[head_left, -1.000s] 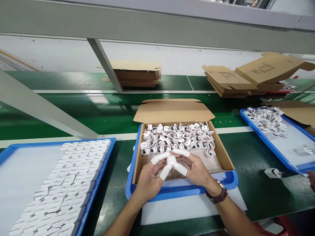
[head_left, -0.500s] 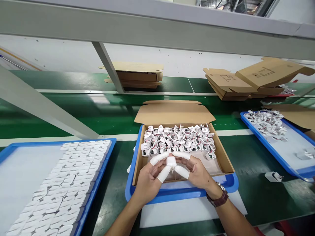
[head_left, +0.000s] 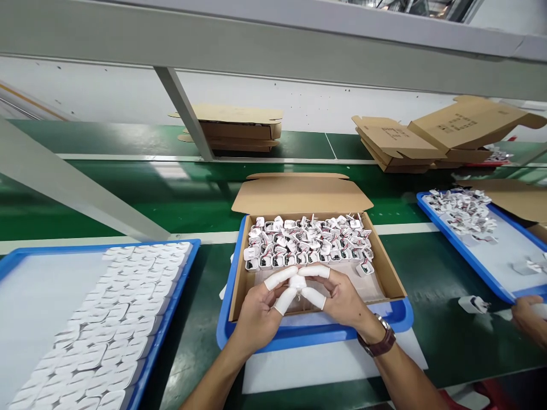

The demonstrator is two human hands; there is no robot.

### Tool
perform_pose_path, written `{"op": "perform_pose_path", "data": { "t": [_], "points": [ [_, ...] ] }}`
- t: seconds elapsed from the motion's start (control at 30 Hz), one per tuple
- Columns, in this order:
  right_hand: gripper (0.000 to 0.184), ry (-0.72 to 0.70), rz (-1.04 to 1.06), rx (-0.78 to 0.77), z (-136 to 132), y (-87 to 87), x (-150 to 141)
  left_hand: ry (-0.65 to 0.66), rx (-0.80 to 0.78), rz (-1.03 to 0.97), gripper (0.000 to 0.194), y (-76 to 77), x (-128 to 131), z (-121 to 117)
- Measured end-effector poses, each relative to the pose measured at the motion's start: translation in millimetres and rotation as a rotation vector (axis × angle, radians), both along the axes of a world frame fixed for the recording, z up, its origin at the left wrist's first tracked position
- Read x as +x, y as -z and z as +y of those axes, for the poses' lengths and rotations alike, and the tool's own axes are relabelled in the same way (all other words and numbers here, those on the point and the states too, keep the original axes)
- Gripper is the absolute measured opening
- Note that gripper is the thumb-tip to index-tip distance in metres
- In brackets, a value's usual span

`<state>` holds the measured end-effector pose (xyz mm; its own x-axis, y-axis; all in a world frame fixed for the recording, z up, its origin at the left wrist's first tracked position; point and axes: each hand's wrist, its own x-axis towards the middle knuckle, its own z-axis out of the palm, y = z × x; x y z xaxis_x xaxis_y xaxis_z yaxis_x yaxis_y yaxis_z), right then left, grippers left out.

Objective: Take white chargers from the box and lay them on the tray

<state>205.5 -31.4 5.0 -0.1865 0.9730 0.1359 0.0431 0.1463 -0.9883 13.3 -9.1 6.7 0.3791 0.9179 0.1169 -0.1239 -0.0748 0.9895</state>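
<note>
Between my two hands is a small white plastic charger housing, pinched from both sides. White finger cots cover the thumb and forefinger of my left hand and of my right hand. Both hands are closed on the piece, and their fingertips hide part of it. Below the hands lies an open cardboard box, its far part filled with rows of white housings with wires and loose caps showing. The box rests in a blue tray.
On the left, a blue tray holds rows of closed white housings. Another blue tray with wired pieces stands right. A single housing lies near a co-worker's hand. Cardboard boxes sit behind; a grey post rises ahead.
A co-worker's hand has come in at the right edge. My forefingers have moved slightly over the top of the housing, which both hands still hold.
</note>
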Motion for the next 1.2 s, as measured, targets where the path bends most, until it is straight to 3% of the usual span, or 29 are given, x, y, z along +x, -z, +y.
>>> {"op": "perform_pose_path", "data": {
  "t": [0.4,0.6,0.8,0.97,1.2],
  "points": [
    [0.025,0.0,0.022,-0.003,0.3,-1.8,-3.0,-0.01,0.109,0.0,0.032,1.9,1.9,-0.2],
    [0.023,-0.024,0.009,0.002,-0.1,1.1,-2.3,-0.075,0.066,0.108,0.026,4.0,6.3,-4.4],
    [0.022,0.037,-0.029,0.027,1.3,2.7,-3.5,-0.069,-0.008,0.061,0.026,5.6,7.2,-3.7],
    [0.032,0.064,-0.107,0.105,-0.2,2.7,-4.7,-0.098,-0.077,-0.024,0.031,3.7,4.6,-1.3],
    [0.051,0.088,-0.391,0.414,-3.2,-5.4,-6.0,-0.114,-0.116,-0.073,0.032,-2.8,3.8,2.2]
  ]
}}
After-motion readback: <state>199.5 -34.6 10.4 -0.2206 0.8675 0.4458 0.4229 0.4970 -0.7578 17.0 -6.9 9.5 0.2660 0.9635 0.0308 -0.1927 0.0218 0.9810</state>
